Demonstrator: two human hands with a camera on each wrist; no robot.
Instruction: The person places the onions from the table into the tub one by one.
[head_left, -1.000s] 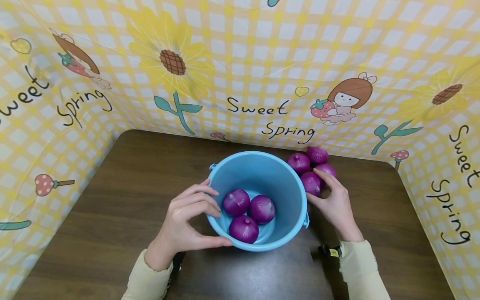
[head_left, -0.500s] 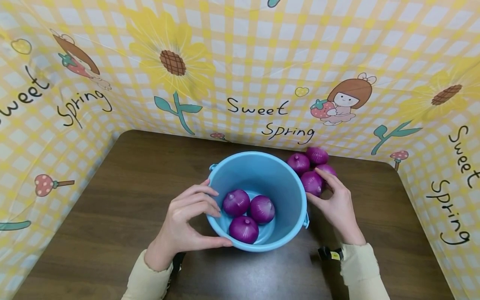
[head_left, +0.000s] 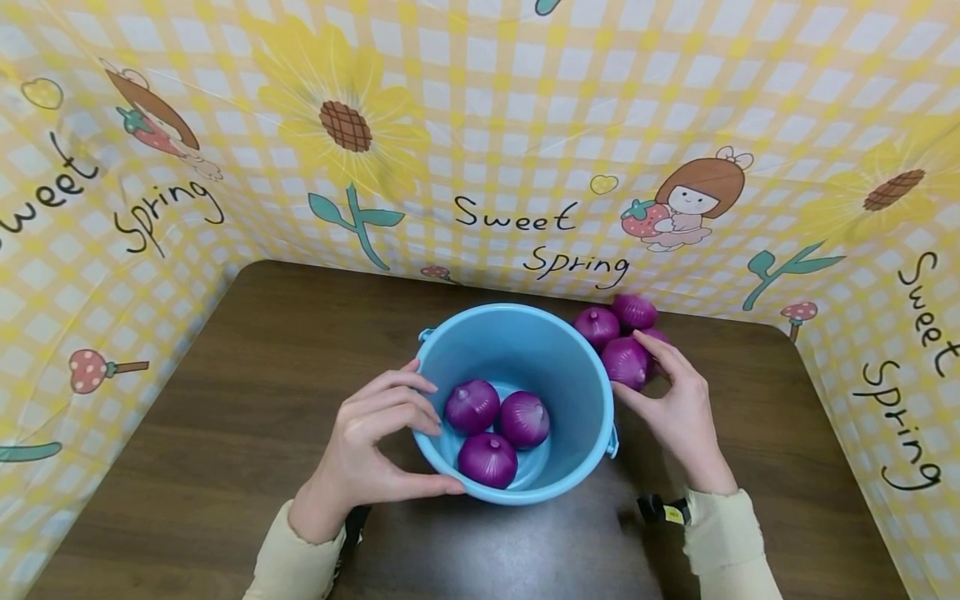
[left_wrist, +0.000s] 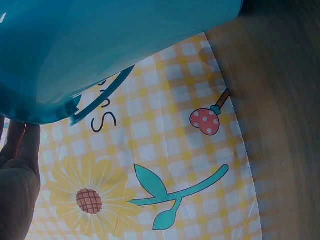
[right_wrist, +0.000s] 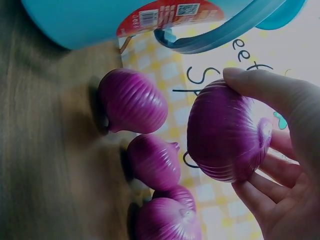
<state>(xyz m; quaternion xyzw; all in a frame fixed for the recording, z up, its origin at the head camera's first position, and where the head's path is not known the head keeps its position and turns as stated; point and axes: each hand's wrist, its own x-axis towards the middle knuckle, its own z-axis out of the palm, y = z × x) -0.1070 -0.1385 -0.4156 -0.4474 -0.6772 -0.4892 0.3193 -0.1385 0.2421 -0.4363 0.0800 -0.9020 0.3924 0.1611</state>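
Observation:
A light blue bucket point(head_left: 514, 492) stands on the table with three purple onions point(head_left: 487, 459) inside. My left hand point(head_left: 375, 433) grips its left rim, thumb at the near edge and fingers along the side. In the left wrist view the bucket wall point(left_wrist: 115, 45) fills the top, with fingers point(left_wrist: 30, 150) at its rim. To the right of the bucket, my right hand point(head_left: 678, 408) holds another onion point(head_left: 626, 363) between thumb and fingers. The right wrist view shows this held onion point(right_wrist: 222, 132) raised above the table, its far side partly hidden by the hand.
Several more onions point(right_wrist: 132, 100) lie beyond the held one, near the table's back edge. The dark wooden table point(head_left: 187, 433) meets a yellow checked cloth point(head_left: 480, 133) at the back and sides. The bucket's handle point(right_wrist: 225, 30) hangs down outside it.
My right hand has shifted slightly up and to the right, carrying the onion with it. The left hand, the bucket and the onions inside have stayed in place.

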